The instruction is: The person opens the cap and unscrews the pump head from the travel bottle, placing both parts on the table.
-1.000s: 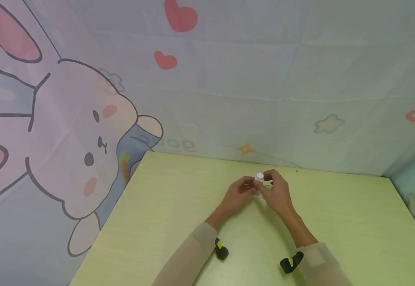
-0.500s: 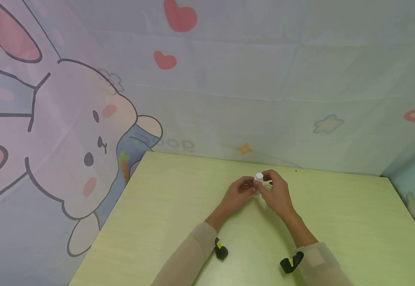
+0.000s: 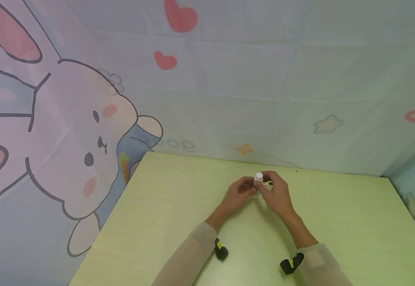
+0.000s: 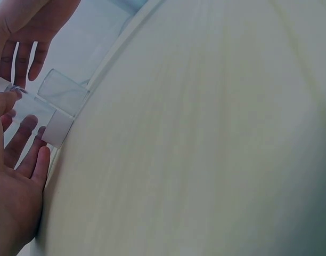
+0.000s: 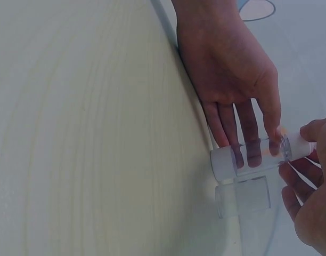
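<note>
The left hand (image 3: 234, 196) grips the upright clear bottle (image 5: 266, 159) on the table (image 3: 339, 222), and the right hand (image 3: 277, 195) pinches it near its white cap (image 3: 259, 175); if either grip slackens, the bottle could twist or tip, perhaps knocking the clear cup (image 5: 252, 194) just beside it.

Bottle (image 5: 267, 162): clear, smooth, glossy body – glass or clear plastic, can't tell which. Cap (image 3: 259, 176): smooth white, looks like plastic, low gloss. Base band (image 5: 223, 164): white, opaque, matt-looking, material unclear. Cup (image 5: 247, 197): clear, smooth, thin-walled, rim catches light; glass or plastic, can't say. Tabletop (image 3: 139, 222): pale wood-look grain, smooth, mostly matt – faint soft sheen at the near side. Backdrop (image 3: 246, 71): printed cloth, matt, with fold creases and shallow ripples. Sleeves (image 3: 189, 254): matt beige cloth. Wrist cameras (image 3: 221, 252): black, hard-plastic look, yellow patches.
</note>
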A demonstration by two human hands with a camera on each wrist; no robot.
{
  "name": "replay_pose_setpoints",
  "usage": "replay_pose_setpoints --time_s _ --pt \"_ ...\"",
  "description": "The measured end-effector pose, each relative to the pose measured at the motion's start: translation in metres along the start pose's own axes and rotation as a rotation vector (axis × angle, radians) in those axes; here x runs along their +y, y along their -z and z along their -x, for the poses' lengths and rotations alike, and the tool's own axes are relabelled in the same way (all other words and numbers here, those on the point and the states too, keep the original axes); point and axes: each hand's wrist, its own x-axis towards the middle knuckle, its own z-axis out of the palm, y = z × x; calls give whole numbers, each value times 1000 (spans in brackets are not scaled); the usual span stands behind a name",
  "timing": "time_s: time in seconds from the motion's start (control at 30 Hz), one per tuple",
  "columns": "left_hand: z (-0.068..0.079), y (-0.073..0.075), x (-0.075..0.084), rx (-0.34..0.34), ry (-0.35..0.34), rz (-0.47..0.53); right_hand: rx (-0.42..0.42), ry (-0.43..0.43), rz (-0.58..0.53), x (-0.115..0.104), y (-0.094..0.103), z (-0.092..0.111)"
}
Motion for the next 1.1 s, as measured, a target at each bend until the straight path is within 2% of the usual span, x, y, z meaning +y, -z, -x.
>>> replay_pose_setpoints --time_s 0.27,0.57,0.73,1.1 --pt "1 -1 1 6 -42 -30 -31 -20 18 2 0 0" --pt "0 -1 0 3 -32 -18 -11 -17 0 3 -2 1" --pt "-1 0 -2 -12 -22 -13 7 -46 -4 1 -4 -1" --pt "-2 0 -2 1 -25 -9 31 -82 -5 1 -3 -3"
